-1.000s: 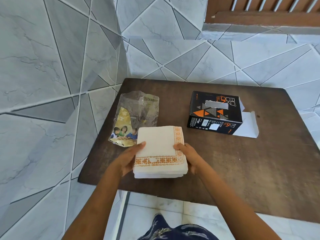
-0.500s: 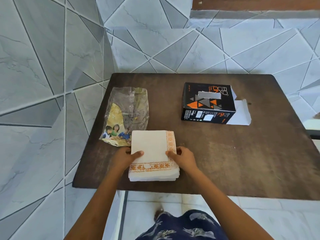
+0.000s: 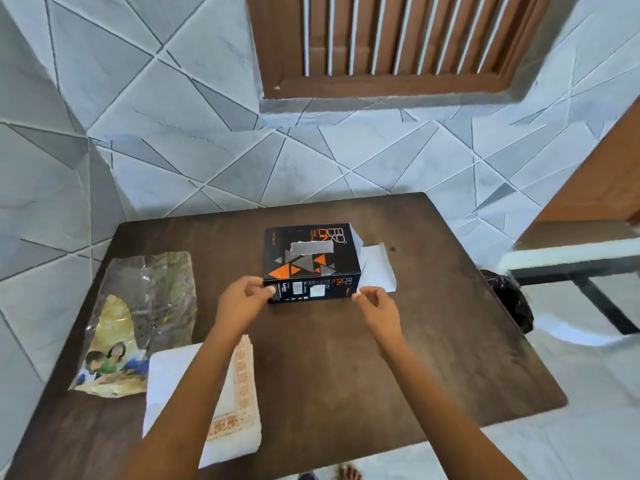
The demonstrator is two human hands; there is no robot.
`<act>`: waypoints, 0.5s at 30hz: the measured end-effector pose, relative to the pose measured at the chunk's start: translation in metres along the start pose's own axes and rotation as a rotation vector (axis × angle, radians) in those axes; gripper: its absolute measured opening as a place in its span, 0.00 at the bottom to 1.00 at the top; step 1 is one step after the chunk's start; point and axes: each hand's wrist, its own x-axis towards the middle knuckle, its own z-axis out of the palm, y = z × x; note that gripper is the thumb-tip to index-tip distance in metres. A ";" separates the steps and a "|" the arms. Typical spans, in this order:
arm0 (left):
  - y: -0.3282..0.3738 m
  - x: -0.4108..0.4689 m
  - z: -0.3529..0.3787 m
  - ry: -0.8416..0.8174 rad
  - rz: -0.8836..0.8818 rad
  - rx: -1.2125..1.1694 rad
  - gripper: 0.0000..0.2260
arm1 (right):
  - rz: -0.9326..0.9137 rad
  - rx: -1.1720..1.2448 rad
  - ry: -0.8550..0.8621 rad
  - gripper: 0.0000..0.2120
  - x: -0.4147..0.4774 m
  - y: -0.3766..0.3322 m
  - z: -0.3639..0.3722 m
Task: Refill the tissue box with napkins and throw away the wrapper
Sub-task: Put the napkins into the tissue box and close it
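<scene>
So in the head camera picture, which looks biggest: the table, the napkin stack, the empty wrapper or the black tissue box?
1. Table, biggest by far.
2. Wrapper and napkin stack: look about alike; an arm hides part of the stack, so no ranking.
3. Black tissue box, smallest, though it sits farthest from the camera.

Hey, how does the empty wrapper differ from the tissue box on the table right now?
The wrapper lies flat and crinkled, partly see-through with a printed picture; the tissue box stands boxy, black with orange triangles. The wrapper sits at the table's left edge, untouched; the tissue box sits mid-table between the left hand and right hand. Both rest on the table.
</scene>
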 end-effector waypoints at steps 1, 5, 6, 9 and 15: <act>0.011 0.008 0.013 -0.002 0.005 -0.003 0.18 | -0.004 -0.006 0.010 0.12 0.015 -0.002 -0.010; 0.031 0.031 0.044 0.031 0.040 0.039 0.26 | -0.053 -0.092 -0.115 0.25 0.055 -0.012 -0.020; 0.031 0.035 0.046 0.038 0.037 0.032 0.25 | -0.085 -0.121 -0.155 0.27 0.062 -0.013 -0.019; 0.025 0.044 0.051 0.031 0.021 0.091 0.21 | -0.162 -0.260 -0.269 0.30 0.086 -0.019 -0.017; 0.013 0.045 0.054 0.038 0.024 0.122 0.26 | -0.242 -0.471 -0.262 0.15 0.102 -0.017 -0.016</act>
